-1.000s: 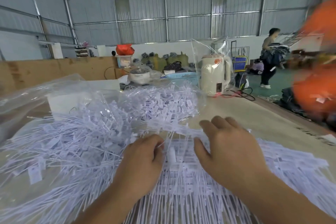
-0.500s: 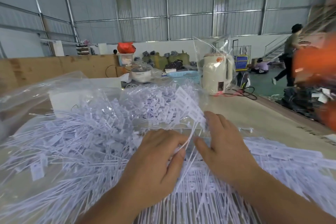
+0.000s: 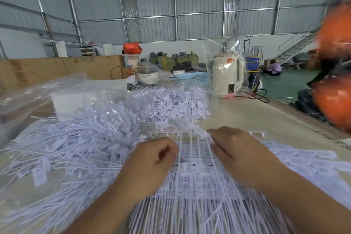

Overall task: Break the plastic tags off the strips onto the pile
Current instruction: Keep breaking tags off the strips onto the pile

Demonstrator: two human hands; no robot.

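A big loose pile of white plastic tags [image 3: 79, 138] covers the left and middle of the table. In front of me lies a strip of joined tags [image 3: 193, 169] with long thin stems running away from me. My left hand [image 3: 152, 165] is curled, its fingertips pinching the strip's left stems. At the strip's right side my right hand [image 3: 233, 150] pinches the top of the stems near a white blurred bunch. More strips [image 3: 296, 159] lie flat to the right.
A clear plastic bag [image 3: 38, 93] lies at the left behind the pile. A cream kettle [image 3: 227, 76], a blue basket [image 3: 191, 78] and a small pot [image 3: 148, 76] stand at the back. Blurred orange objects [image 3: 334, 74] hang at the right. A person sits far back.
A bunch of tags lifted between my hands half a second ago is down again. My hands have drawn apart on the strip. A person who walked at the right has left the view.
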